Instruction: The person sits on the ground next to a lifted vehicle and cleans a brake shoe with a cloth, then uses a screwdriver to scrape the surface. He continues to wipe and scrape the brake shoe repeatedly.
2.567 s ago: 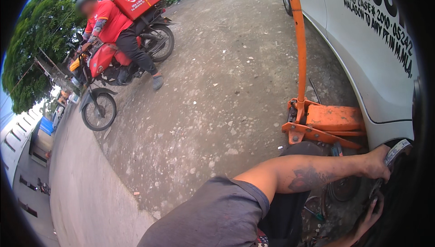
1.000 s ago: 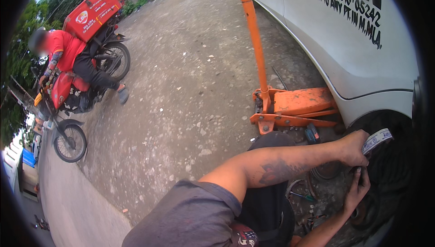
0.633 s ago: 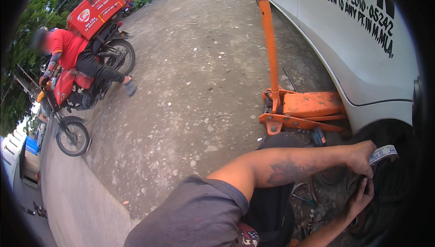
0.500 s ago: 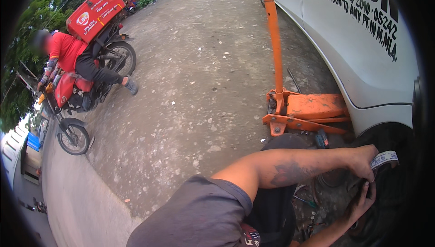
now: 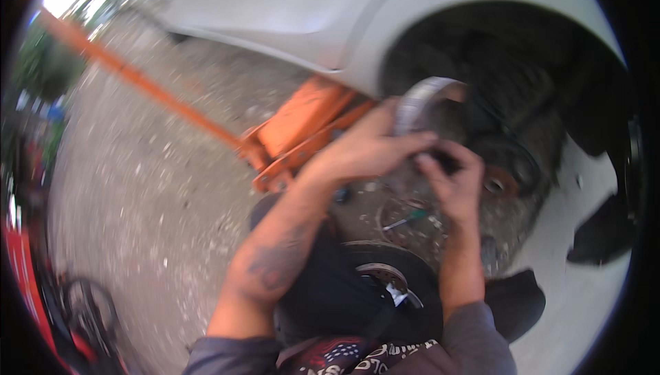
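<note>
My left hand [image 5: 375,145] is closed on a curved pale band [image 5: 414,103] with printing along its outer face; motion smears it. The band is held up before the dark wheel well [image 5: 474,38] of a white vehicle [image 5: 275,7]. At its lower end, my right hand [image 5: 457,186] has its fingers pinched together against my left thumb. What those fingers hold, if anything, is hidden. Below the hands a green-handled screwdriver [image 5: 415,215] lies on the ground. A rusty round part [image 5: 502,184] shows beside my right hand.
An orange floor jack [image 5: 299,117] stands at the vehicle's side, its long handle [image 5: 151,86] slanting up to the left. A tire [image 5: 361,250] lies between my legs. At the lower left rim is a blurred motorcycle [image 5: 89,303] with a red box [image 5: 24,279].
My view has swung right, bringing the wheel well and both hands toward the middle. The motorcycle has shifted to the lower left rim. The band stays in my left hand.
</note>
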`<state>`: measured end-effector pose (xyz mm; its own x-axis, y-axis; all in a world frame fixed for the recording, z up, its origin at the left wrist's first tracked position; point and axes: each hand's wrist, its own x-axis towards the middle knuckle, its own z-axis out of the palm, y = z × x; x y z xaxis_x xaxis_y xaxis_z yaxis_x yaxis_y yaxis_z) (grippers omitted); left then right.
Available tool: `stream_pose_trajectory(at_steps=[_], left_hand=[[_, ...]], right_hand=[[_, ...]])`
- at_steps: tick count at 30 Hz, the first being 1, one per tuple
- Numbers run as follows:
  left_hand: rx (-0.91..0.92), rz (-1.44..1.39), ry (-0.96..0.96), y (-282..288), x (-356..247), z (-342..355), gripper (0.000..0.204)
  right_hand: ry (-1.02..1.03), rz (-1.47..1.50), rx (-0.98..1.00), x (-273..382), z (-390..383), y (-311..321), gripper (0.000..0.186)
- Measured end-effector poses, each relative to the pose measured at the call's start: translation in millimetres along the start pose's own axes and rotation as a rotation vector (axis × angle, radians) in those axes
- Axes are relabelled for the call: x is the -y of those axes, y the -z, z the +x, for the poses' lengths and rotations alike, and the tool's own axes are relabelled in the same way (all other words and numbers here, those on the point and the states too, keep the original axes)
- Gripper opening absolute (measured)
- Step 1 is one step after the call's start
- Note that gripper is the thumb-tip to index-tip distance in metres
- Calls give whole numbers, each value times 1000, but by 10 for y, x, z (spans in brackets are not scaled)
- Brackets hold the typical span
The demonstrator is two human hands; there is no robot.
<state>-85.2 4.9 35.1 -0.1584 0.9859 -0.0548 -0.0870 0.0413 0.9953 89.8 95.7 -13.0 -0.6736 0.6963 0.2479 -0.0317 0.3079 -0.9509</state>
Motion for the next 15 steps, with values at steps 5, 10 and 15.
stream_pose_trajectory(at_steps=[5,10,15], left_hand=[[-46,36,67,-39,-116,73,52],[-47,125,12,5,-102,192,50],[-67,36,5,9,-94,194,53]], right_hand=[[-19,93,-13,102,88,-22,19],[98,163,-44,57,214,-18,18],[40,195,40,21,260,57,23]])
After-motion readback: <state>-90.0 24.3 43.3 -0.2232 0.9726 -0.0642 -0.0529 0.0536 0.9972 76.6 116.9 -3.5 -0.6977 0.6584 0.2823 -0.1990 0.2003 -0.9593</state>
